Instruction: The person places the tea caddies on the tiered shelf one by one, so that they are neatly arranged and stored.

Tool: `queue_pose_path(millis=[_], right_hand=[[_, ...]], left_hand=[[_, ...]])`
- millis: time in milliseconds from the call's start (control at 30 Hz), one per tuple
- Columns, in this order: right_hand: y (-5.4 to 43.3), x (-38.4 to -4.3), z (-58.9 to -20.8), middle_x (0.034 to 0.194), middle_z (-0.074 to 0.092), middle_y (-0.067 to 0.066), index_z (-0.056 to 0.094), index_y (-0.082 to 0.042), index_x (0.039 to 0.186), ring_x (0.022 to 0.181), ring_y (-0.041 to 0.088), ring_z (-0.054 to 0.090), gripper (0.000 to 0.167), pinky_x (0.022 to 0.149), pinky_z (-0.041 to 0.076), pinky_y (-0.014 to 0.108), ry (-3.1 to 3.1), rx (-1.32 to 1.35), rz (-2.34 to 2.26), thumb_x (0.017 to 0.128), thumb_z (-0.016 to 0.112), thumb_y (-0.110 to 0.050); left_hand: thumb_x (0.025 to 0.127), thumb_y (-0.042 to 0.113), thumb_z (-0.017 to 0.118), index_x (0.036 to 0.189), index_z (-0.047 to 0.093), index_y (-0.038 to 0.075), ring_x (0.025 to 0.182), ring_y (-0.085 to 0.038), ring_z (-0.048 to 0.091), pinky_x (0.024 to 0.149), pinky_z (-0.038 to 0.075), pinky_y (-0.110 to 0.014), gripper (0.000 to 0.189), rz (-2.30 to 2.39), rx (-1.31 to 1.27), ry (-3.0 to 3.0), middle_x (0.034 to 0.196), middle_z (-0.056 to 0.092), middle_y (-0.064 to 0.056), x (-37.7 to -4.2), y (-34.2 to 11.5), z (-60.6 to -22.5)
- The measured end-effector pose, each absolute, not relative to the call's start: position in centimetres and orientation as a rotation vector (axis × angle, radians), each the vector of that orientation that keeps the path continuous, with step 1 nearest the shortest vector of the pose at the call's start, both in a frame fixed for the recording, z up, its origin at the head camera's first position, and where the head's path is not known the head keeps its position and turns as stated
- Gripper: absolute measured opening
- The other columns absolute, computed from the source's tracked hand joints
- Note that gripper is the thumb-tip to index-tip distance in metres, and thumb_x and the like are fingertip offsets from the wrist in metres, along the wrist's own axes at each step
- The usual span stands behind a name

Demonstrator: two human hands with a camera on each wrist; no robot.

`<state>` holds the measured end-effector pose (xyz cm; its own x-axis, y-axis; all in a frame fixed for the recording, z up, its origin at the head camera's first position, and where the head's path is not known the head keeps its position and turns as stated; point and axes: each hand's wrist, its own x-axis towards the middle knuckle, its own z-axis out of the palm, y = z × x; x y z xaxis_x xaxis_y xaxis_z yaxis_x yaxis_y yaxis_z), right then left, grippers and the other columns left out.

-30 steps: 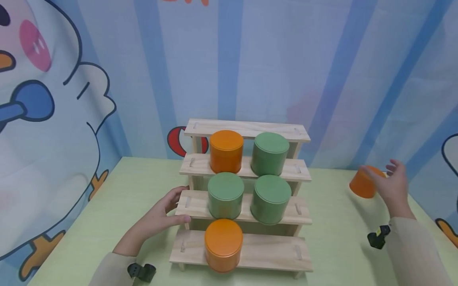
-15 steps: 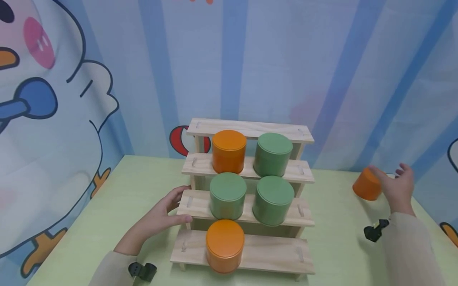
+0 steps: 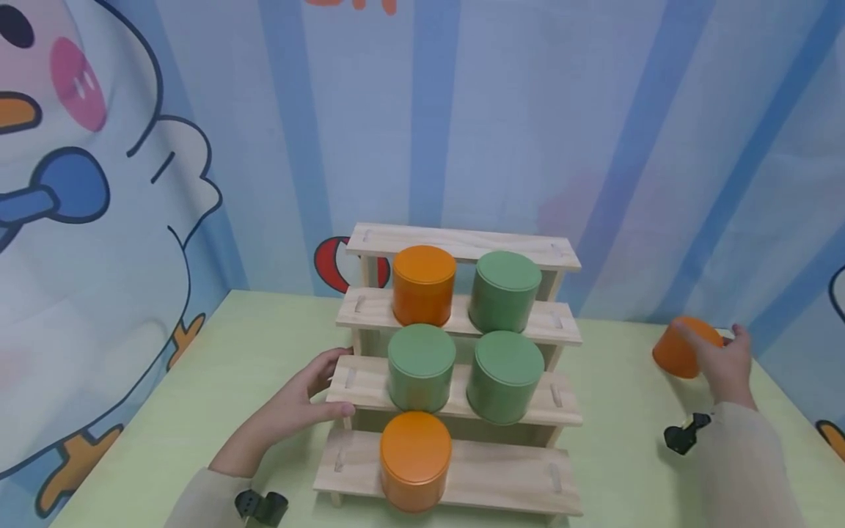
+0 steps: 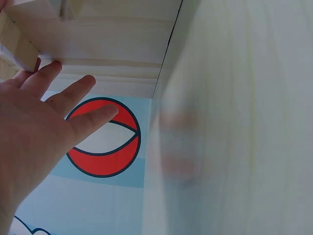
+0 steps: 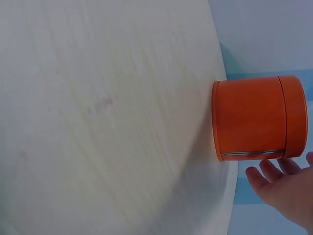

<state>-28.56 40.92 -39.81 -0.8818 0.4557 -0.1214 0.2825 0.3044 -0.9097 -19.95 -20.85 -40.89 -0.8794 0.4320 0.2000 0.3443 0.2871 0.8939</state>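
At the stepped wooden shelf's [image 3: 508, 469] left end rests my left hand [image 3: 297, 400], its thumb against the second step from the bottom. In the left wrist view its fingers [image 4: 80, 90] spread nearly straight beneath the boards, fingertips at a wooden post [image 4: 19, 46]. Far to the right, an orange lidded canister [image 3: 680, 352] stands near the table's back edge. My right hand [image 3: 722, 363] is at its right side, the thumb reaching over its front. In the right wrist view, loosely bent fingers [image 5: 269, 176] lie right at the canister's side, close to the lid.
The shelf carries a front orange canister [image 3: 416, 462], two green canisters [image 3: 420, 370] above it, then an orange canister [image 3: 424, 286] beside a green canister [image 3: 505, 292]. A printed fabric backdrop [image 3: 502, 132] rises behind the pale table [image 3: 277, 323].
My right hand has drawn nearer to the orange canister, its raised fingers coming down beside it. The left hand stays at the shelf. The whole view has shifted slightly.
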Motion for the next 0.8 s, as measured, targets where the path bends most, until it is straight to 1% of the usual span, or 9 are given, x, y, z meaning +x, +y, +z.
queue_pose_path(millis=[67,167,267,467,667,800], right_hand=[[40.9,-28.6,-40.1,0.158,-0.012,0.023,-0.024,-0.014,0.150,0.144,0.046,0.003,0.119,0.113,0.017,0.062,-2.413,-0.707,1.632,0.082,0.060,-0.064],[40.8,-28.8,-40.2,0.157,-0.015,0.023,-0.023,-0.012,0.150,0.144,0.046,0.001,0.118,0.113,0.016,0.061,-2.421,-0.750,1.618,0.082,0.058,-0.065],[40.8,-28.9,-40.4,0.157,-0.016,0.022,-0.023,-0.012,0.150,0.145,0.045,0.001,0.118,0.114,0.016,0.060,-2.410,-0.775,1.654,0.083,0.058,-0.064],[40.7,-28.8,-40.7,0.158,-0.009,0.022,-0.023,-0.007,0.149,0.145,0.041,0.007,0.117,0.115,0.019,0.054,-2.409,-0.802,1.700,0.084,0.059,-0.060],[40.6,-28.9,-40.9,0.158,-0.007,0.023,-0.021,-0.005,0.149,0.145,0.041,0.006,0.115,0.116,0.017,0.055,-2.420,-0.835,1.688,0.085,0.059,-0.059],[40.5,-28.7,-41.1,0.158,-0.005,0.025,-0.019,-0.004,0.149,0.145,0.042,0.007,0.113,0.115,0.017,0.056,-2.406,-0.827,1.690,0.086,0.058,-0.058]], left_hand=[[0.086,0.020,0.073,0.144,0.034,0.006,0.129,-0.041,0.044,0.104,0.029,-0.067,0.071,1.670,0.744,2.456,0.138,0.051,-0.017,-19.9,-20.8,-40.9],[0.086,0.021,0.073,0.144,0.035,0.007,0.129,-0.041,0.044,0.104,0.029,-0.067,0.071,1.666,0.743,2.464,0.138,0.051,-0.017,-19.9,-20.7,-40.8],[0.086,0.020,0.073,0.144,0.035,0.007,0.129,-0.041,0.044,0.104,0.029,-0.067,0.071,1.667,0.749,2.462,0.138,0.052,-0.017,-19.9,-20.7,-40.7],[0.086,0.019,0.073,0.144,0.035,0.006,0.127,-0.040,0.045,0.105,0.029,-0.066,0.070,1.674,0.760,2.449,0.137,0.052,-0.017,-19.9,-20.6,-40.6],[0.086,0.019,0.073,0.144,0.035,0.007,0.128,-0.041,0.045,0.104,0.029,-0.067,0.070,1.667,0.760,2.462,0.135,0.053,-0.016,-19.8,-20.6,-40.5],[0.086,0.020,0.073,0.143,0.035,0.006,0.127,-0.041,0.046,0.104,0.029,-0.068,0.070,1.665,0.756,2.463,0.134,0.053,-0.017,-19.8,-20.6,-40.4]])
